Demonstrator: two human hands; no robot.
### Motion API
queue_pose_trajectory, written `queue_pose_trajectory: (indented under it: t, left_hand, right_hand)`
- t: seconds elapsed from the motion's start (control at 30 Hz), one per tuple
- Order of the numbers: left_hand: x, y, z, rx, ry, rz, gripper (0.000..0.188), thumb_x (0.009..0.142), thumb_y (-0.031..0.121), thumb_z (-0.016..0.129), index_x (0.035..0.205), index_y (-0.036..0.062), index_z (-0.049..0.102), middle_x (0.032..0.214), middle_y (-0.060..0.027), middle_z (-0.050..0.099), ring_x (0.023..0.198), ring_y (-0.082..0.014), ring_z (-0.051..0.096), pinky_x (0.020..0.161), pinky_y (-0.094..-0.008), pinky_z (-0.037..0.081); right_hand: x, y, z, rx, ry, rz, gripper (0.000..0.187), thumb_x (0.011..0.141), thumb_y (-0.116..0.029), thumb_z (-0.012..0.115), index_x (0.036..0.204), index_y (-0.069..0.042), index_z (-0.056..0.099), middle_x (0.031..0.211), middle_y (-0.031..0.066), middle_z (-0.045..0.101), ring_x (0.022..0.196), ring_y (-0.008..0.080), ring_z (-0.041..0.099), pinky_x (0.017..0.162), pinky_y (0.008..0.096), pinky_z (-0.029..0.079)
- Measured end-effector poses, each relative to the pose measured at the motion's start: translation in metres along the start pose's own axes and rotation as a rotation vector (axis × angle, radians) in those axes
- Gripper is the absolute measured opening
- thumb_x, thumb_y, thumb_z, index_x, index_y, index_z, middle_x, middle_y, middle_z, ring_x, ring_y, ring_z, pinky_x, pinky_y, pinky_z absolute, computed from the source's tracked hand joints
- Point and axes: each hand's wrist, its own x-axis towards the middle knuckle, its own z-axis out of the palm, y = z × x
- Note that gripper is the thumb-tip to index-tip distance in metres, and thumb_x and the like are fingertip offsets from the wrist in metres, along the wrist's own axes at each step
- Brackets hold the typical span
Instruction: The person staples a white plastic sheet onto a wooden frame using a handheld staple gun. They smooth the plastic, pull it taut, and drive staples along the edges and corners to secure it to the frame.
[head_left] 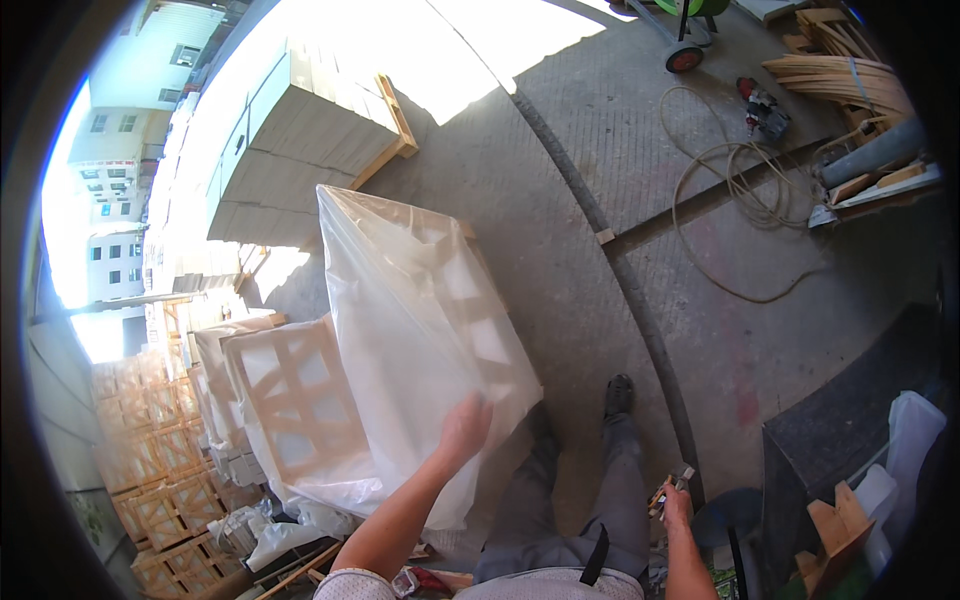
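Observation:
A translucent white plastic sheet (pixel 385 290) drapes over a slatted wooden crate (pixel 470 232) in front of me, on the left. My left hand (pixel 466 428) is closed at the sheet's near part, gripping the plastic. Low on the right, beside my leg, my right hand (pixel 677 503) is wrapped round a small metal hand tool (pixel 686 474) with orange-brown parts. Its exact kind is too small to make out. Another sheet-wrapped wooden crate (pixel 290 385) stands to the left of the draped one.
Stacked pale boards (pixel 300 140) rest on a wooden pallet (pixel 398 115) at the far left. Several crates (pixel 165 490) stand at the left. A coiled hose (pixel 740 190) lies across the floor near a red-and-black tool (pixel 763 108). Wood scraps (pixel 835 530) sit at the lower right.

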Motion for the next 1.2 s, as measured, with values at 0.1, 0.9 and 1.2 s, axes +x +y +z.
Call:
queue_pose_trajectory:
  t: [0.1, 0.9, 1.2]
  left_hand:
    - [0.048, -0.004, 0.042, -0.046, -0.066, -0.072, 0.026, 0.097, 0.025, 0.050, 0.106, 0.0011, 0.053, 0.098, -0.0318, 0.062, 0.096, -0.0494, 0.058, 0.082, -0.0584, 0.045]
    - [-0.273, -0.102, 0.042, -1.773, 0.654, -1.131, 0.050, 0.101, 0.044, 0.041, 0.112, -0.0031, 0.054, 0.102, -0.0223, 0.065, 0.088, -0.0340, 0.066, 0.076, -0.0465, 0.055]
    - [-0.228, -0.108, 0.047, -1.777, 0.788, -1.145, 0.031, 0.095, 0.025, 0.053, 0.117, 0.0019, 0.050, 0.097, -0.0143, 0.059, 0.089, -0.0305, 0.063, 0.074, -0.0476, 0.055]
  right_hand:
    - [0.001, 0.001, 0.000, 0.014, 0.000, -0.020, 0.025, 0.085, -0.024, 0.064, 0.084, 0.001, 0.064, 0.072, 0.0081, 0.065, 0.062, 0.0203, 0.064, 0.055, 0.0343, 0.051]
    - [-0.015, -0.115, -0.013, -0.159, -0.148, -0.147, 0.026, 0.088, -0.025, 0.063, 0.086, 0.002, 0.064, 0.076, 0.0072, 0.064, 0.066, 0.0176, 0.063, 0.057, 0.0359, 0.049]
    - [-0.019, -0.180, -0.006, -0.252, -0.187, -0.298, 0.022, 0.088, -0.023, 0.061, 0.085, -0.001, 0.063, 0.075, 0.0098, 0.064, 0.063, 0.0227, 0.066, 0.054, 0.0391, 0.057]
